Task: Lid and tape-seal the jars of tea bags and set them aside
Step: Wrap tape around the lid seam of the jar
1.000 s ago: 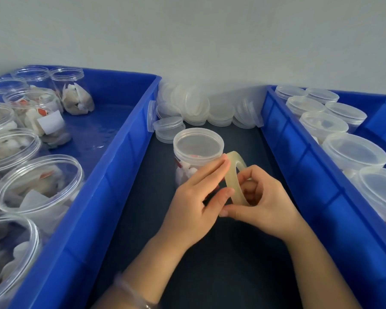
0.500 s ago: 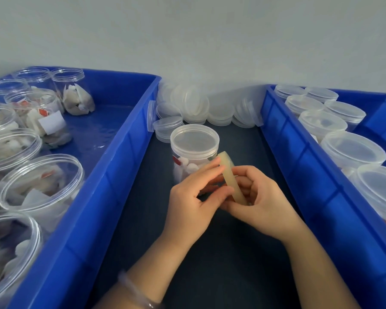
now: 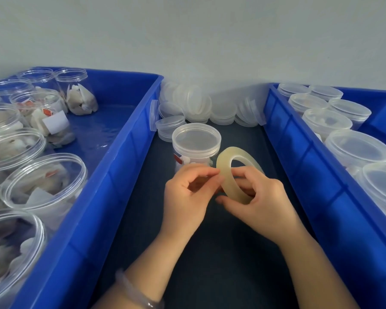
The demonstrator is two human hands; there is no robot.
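Note:
A clear plastic jar of tea bags (image 3: 195, 150) with a translucent lid on it stands on the dark table between two blue bins. Just in front of it my right hand (image 3: 257, 202) grips a roll of clear tape (image 3: 236, 172), fingers through its hole. My left hand (image 3: 187, 192) pinches at the roll's outer edge with thumb and fingertips. The lower part of the jar is hidden behind both hands.
The left blue bin (image 3: 112, 175) holds several open jars of tea bags (image 3: 42, 184). The right blue bin (image 3: 299, 157) holds several lidded jars (image 3: 357, 150). Loose translucent lids (image 3: 198, 103) are piled against the wall behind the jar.
The tape roll has turned from edge-on to show its open face. My left fingers went from lying straight along the roll to curled and pinching its edge.

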